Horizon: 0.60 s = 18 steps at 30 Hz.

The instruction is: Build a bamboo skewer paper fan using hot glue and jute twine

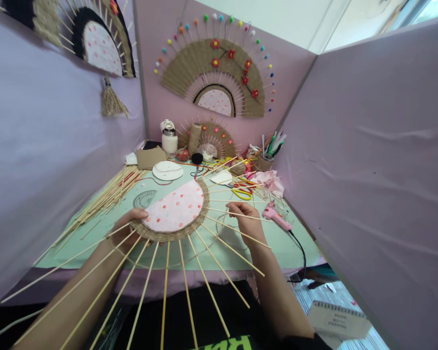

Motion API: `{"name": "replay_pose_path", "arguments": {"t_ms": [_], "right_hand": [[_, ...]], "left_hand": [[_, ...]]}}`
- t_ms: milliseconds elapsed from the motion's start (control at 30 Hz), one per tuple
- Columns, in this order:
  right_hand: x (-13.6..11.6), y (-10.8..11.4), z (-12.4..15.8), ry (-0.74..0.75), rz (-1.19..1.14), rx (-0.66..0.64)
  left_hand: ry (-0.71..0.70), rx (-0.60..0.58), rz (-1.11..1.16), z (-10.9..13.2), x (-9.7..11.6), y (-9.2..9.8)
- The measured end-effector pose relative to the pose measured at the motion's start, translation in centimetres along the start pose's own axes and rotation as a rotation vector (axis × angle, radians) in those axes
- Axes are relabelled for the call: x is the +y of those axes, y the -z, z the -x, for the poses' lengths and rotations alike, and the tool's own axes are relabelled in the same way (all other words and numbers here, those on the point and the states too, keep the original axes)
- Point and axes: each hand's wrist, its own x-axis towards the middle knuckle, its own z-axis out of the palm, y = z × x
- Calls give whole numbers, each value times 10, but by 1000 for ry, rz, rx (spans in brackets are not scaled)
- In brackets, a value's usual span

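Observation:
A half-round fan piece (175, 206) is tilted over the table, its flat face covered in pink cloth with small red flowers. A woven twine band (184, 234) runs along its curved edge, and thin wooden sticks (167, 291) fan out from it. My left hand (126, 227) is closed on the left corner, thumb on top and fingers partly hidden beneath. My right hand (247, 221) is closed in a pinch among the right-hand sticks, with a strand of twine (219, 221) at its fingertips. The loose twine loops below the band, across the sticks.
A pink glue gun (277, 216) with a black cord lies right of my right hand. Behind are yellow-handled scissors (242, 193), a white disc (168, 170), a jar (170, 141) and a twine roll (194, 139). Loose sticks (98, 201) lie left; a finished fan (219, 73) hangs behind.

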Motion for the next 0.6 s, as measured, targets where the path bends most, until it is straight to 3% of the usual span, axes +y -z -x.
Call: {"name": "replay_pose_path", "arguments": {"t_ms": [133, 333, 467, 600], "right_hand": [[-2, 1, 1, 19, 62, -6], [-8, 14, -1, 134, 142, 71], [-3, 54, -7, 216, 262, 263], [17, 116, -13, 225, 620, 400]], "left_hand": [[0, 61, -1, 1, -1, -1], [55, 284, 28, -3, 6, -9], [62, 435, 54, -6, 11, -21], [-33, 453, 75, -8, 11, -25]]}}
